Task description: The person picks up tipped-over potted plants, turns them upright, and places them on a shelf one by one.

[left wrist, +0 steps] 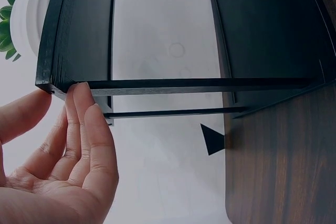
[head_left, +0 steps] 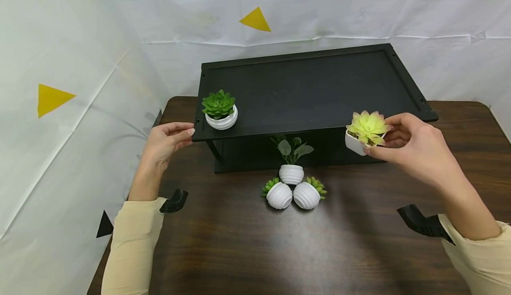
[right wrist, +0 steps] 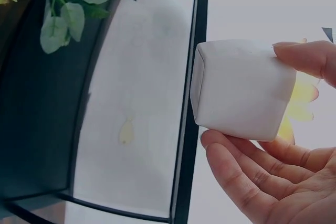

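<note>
My right hand (head_left: 415,142) grips a yellow-green succulent with pinkish tips (head_left: 368,127) by its squarish white pot (right wrist: 241,90). Thumb and fingers press on opposite sides of the pot, which is at the front edge of the black shelf (head_left: 303,93). At the shelf's front left corner my left hand (head_left: 169,139) pinches the board, thumb at its edge and fingertips beneath, beside a thin black post (left wrist: 199,85). A dark green succulent in a round white pot (head_left: 222,118) stands on top of the shelf near this hand.
Before the shelf, on the brown wooden table (head_left: 239,250), a leafy plant in a white pot (head_left: 291,174) stands behind two tipped white succulent pots (head_left: 279,195). White sheeting with yellow triangles (head_left: 257,19) rises behind and to the left.
</note>
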